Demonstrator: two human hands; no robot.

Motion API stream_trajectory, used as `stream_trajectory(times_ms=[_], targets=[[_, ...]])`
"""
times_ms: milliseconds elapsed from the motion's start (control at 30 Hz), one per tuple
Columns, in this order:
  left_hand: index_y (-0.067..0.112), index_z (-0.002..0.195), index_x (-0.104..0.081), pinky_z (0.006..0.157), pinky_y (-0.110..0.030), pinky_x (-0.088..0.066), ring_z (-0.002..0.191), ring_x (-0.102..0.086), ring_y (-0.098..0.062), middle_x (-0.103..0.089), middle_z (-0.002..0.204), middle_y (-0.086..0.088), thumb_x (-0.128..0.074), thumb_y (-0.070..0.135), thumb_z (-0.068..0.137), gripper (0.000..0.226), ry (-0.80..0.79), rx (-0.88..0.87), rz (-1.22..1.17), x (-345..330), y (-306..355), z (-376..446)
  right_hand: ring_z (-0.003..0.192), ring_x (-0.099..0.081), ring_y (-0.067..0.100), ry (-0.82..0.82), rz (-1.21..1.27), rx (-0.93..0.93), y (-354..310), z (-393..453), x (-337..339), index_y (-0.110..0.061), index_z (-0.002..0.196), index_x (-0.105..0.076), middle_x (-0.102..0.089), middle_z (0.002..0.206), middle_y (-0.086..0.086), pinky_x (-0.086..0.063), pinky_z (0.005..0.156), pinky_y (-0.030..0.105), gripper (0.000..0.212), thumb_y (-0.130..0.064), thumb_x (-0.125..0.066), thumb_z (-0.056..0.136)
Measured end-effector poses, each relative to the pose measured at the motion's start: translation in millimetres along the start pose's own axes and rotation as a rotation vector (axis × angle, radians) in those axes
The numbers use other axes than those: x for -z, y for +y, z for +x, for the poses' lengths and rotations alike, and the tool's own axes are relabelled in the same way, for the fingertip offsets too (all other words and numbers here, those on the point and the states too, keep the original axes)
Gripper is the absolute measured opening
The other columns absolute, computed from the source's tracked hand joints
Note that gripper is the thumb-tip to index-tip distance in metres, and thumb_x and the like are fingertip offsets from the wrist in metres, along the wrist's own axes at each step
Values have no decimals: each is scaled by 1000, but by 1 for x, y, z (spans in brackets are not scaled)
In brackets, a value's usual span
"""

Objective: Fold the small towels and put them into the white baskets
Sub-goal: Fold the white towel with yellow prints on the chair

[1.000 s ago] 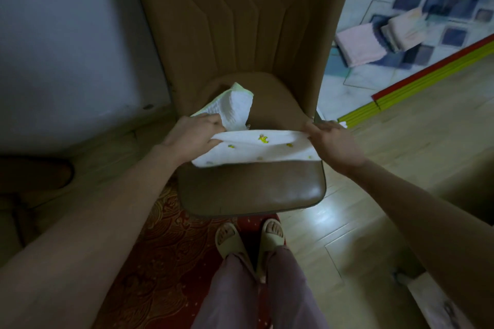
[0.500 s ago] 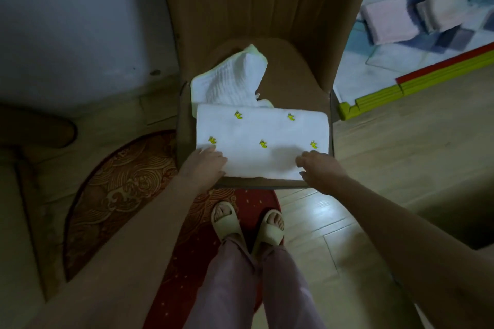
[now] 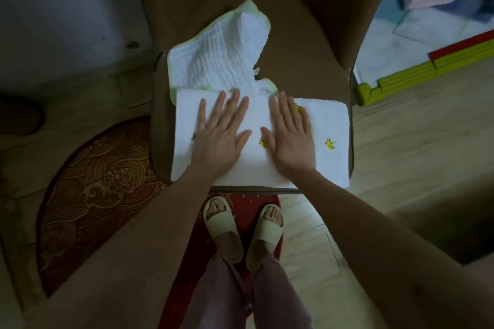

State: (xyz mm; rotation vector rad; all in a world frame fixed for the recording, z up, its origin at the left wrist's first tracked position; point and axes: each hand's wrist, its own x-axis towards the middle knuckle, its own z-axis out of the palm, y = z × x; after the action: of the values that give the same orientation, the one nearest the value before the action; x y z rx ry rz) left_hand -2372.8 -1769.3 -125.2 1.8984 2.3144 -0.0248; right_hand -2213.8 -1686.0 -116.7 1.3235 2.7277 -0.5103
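Pressing flat at frame centre on the banana towel [image 3: 328, 125], long axis left-right across the chair [image 3: 294, 43]: left hand [image 3: 222, 131] and right hand [image 3: 291, 136], fingers straight, holding nothing; baskets apparently out of view.

Brown chair [image 3: 307, 43], red patterned rug [image 3: 88, 189]

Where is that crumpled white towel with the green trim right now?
In the head view, the crumpled white towel with green trim lies at the back left of the brown chair seat, just behind the flat banana-print towel, partly tucked beneath its far edge.
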Motion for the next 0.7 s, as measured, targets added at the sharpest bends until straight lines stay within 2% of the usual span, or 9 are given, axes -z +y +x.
stream_trajectory(times_ms=[100, 200, 300, 367, 467, 533, 600, 667, 700], targets=[[20, 154, -11, 117, -56, -4, 149, -2, -27, -6, 162, -5, -18, 57, 99, 67, 16, 73, -17, -7, -5, -2, 149, -7, 19, 76, -90, -169, 32, -10, -3, -16, 154, -14, -12, 161, 6, -2, 121, 43, 64, -49, -23, 100], [18, 154, -10, 117, -57, -2, 148, -1, -31, -4, 161, -10, -16, 58, 98, 69, 3, 216, -35, 5, -1, -1, 149, -4, 23, 69, -91, -320, 42, -15, 3, -14, 154, -10, -8, 161, 11, -2, 121, 44, 66, -50, -18, 100], [17, 154, -10, 116, -55, -4, 147, -6, -34, -7, 160, -16, -22, 54, 99, 68, 26, 558, -216, 19, -9, -4, 149, -6, 26, 90, -33, -255, 17, -15, 7, -12, 153, -12, -8, 160, 15, -1, 121, 43, 64, -47, -18, 100], [9, 151, -21, 112, -49, -21, 139, -28, -35, -28, 152, -20, -33, 49, 99, 67, 84, 757, -405, 28, -22, -10, 149, -7, 26, 87, -26, -156, -7, -19, 3, -14, 153, -12, -9, 161, 13, -1, 121, 42, 61, -44, -19, 101], [-2, 131, -47, 91, -36, -41, 112, -53, -34, -56, 120, -21, -42, 40, 100, 52, 150, 753, -624, 37, -35, -21, 149, -2, 23, 34, 37, -155, -25, -24, -4, -17, 154, -6, -5, 162, 8, -2, 121, 42, 59, -40, -18, 101], [-1, 117, -54, 73, -29, -41, 96, -61, -32, -64, 104, -17, -45, 42, 99, 47, 120, 806, -744, 40, -34, -22, 149, 0, 24, 26, 43, -167, -27, -22, -6, -17, 154, -6, -3, 162, 8, -2, 121, 44, 58, -38, -18, 101], [-1, 109, -60, 73, -32, -45, 94, -63, -31, -67, 100, -16, -49, 42, 97, 46, 94, 875, -851, 40, -35, -20, 149, -1, 25, 25, 33, -151, -25, -19, -6, -17, 154, -7, -4, 162, 9, -3, 121, 44, 58, -37, -18, 100], [-2, 105, -63, 79, -36, -49, 94, -64, -29, -68, 98, -13, -53, 34, 97, 39, 157, 861, -1025, 42, -37, -21, 149, 0, 26, 19, 14, -126, -25, -17, -7, -18, 154, -7, -3, 162, 10, -3, 121, 45, 58, -37, -18, 100], [-2, 106, -63, 79, -33, -49, 94, -64, -27, -67, 97, -10, -53, 29, 98, 34, 209, 842, -1069, 43, -40, -21, 149, 1, 26, 17, 9, -109, -26, -15, -7, -18, 154, -6, -2, 162, 10, -2, 121, 45, 58, -37, -18, 100]])
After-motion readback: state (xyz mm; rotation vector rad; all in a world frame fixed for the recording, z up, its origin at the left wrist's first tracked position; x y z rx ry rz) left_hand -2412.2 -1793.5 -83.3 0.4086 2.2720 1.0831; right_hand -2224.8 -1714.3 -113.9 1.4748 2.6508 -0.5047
